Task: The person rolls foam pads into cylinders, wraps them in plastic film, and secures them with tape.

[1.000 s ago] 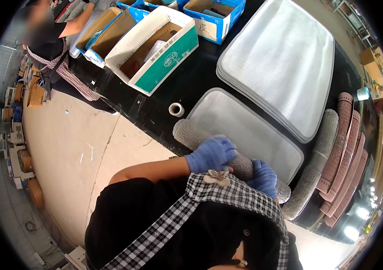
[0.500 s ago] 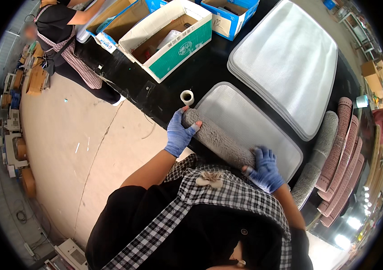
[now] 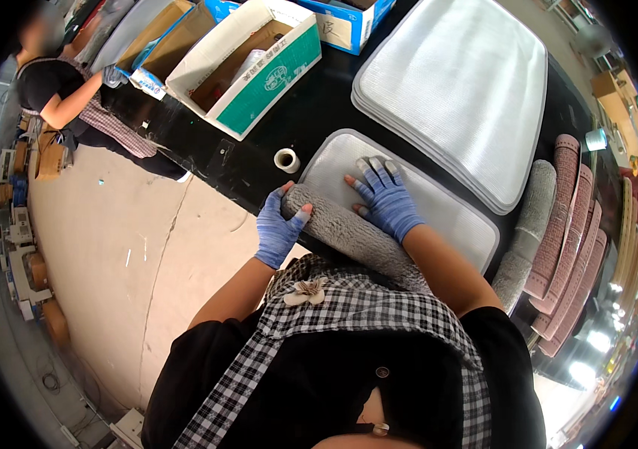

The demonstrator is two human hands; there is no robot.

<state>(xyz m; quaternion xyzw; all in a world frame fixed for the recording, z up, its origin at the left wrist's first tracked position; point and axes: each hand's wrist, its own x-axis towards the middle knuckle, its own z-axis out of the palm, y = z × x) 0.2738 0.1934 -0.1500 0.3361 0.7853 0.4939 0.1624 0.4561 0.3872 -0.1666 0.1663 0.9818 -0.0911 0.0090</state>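
Note:
A grey plush mat (image 3: 349,228) is partly rolled up along the near table edge, its pale flat underside (image 3: 446,213) spreading away from the roll. My left hand (image 3: 280,230), in a blue fingerless-tip glove, grips the roll's left end with thumb and fingers. Spread fingers of my right hand (image 3: 388,196), gloved alike, lie flat on the pale underside just beyond the roll. My right forearm crosses over the roll's right part. A small white tape roll (image 3: 287,160) stands on the black table near the mat's far left corner.
A stack of pale mats (image 3: 454,97) lies farther back. To the right are a rolled grey mat (image 3: 526,232) and several rolled pink mats (image 3: 558,217). A green-and-white box (image 3: 266,86) and blue boxes (image 3: 345,26) stand at the back. Another person (image 3: 72,97) works at far left.
My right hand has left the roll's right end and moved left and away from me onto the flat underside. My left hand still holds the roll. The other person's arm has shifted.

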